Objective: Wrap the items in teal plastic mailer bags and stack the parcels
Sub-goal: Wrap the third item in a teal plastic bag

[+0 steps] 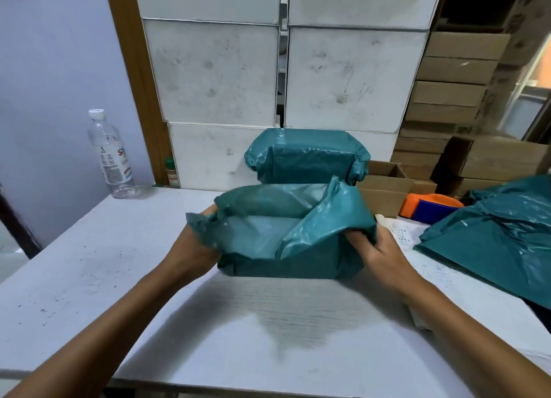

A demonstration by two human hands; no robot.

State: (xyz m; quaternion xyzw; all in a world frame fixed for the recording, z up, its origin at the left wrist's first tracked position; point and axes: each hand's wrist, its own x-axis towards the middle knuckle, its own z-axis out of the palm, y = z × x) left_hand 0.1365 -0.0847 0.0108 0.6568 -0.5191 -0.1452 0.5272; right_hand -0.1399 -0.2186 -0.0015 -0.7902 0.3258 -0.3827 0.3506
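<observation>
A box-shaped item sits in a teal mailer bag (286,239) at the middle of the white table (89,278). The bag's loose top flaps stand open and crumpled. My left hand (196,242) grips the bag's left end, fingers buried in the plastic. On the other side, my right hand (372,248) pinches the right flap at its corner. Behind it stands a finished teal parcel (307,157), wrapped and upright against the white boxes. A pile of flat teal mailer bags (492,236) lies at the right.
A clear water bottle (110,156) stands at the table's back left, a small green-capped jar (171,172) beside it. An orange and blue tape dispenser (429,208) and open cardboard boxes (384,186) sit at the back right. White stacked boxes (214,69) form a wall behind.
</observation>
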